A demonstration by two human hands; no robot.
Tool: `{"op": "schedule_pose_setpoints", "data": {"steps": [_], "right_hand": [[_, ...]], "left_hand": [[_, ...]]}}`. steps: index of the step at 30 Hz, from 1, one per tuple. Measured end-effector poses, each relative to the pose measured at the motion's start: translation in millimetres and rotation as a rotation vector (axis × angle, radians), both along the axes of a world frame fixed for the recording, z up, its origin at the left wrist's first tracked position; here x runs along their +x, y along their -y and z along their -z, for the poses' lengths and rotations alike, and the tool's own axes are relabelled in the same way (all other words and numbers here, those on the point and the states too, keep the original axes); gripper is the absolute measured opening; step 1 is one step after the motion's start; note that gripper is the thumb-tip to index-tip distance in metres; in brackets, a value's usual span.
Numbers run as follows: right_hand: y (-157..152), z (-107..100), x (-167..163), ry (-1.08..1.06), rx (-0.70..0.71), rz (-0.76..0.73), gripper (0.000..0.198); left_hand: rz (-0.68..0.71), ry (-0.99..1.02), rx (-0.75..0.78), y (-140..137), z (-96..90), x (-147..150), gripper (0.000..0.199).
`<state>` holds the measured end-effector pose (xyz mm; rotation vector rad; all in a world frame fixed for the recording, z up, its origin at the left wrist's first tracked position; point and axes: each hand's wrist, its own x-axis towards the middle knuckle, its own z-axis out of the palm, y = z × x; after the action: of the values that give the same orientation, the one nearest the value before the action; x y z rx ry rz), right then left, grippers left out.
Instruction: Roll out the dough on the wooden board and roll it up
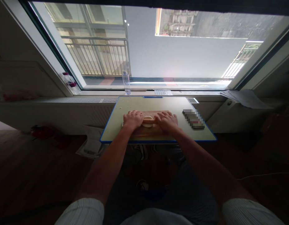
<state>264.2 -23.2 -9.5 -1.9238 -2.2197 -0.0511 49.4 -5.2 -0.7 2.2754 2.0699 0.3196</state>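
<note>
A round, flattened piece of pale dough (148, 125) lies on a wooden cutting board (144, 135) at the middle of a small table. Across the dough rests a wooden rolling pin (148, 121). Its left end is under my left hand (133, 119), whose fingers curl over it. My right hand (166, 120) covers the other end in the same way, leaving only the middle of the pin in sight between them. Flour dusts the board near the fingers.
The pale table (111, 128) has a blue rim and some white crumbs at its far left. A blurred-out dark object (194, 118) lies on the right. Behind, a clear bottle (126, 82) stands on the window sill; another bottle (71, 82) is farther left. Papers (246, 99) lie at right.
</note>
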Motion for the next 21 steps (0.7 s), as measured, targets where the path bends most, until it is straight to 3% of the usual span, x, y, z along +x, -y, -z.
{"op": "schedule_pose_setpoints", "data": {"steps": [8,15,21], "right_hand": [[-17,-3,2,0.000,-0.041,-0.004,0.054],[-41,-1,5,-0.009,-0.069,-0.006,0.053],[-61,-1,5,-0.111,-0.121,0.085,0.062]], "left_hand": [[0.049,0.007,-0.069,-21,0.1,-4,0.050],[0.010,0.027,-0.184,-48,-5.4,-2,0.050],[0.011,0.031,-0.221,-67,-8.2,0,0.049]]}}
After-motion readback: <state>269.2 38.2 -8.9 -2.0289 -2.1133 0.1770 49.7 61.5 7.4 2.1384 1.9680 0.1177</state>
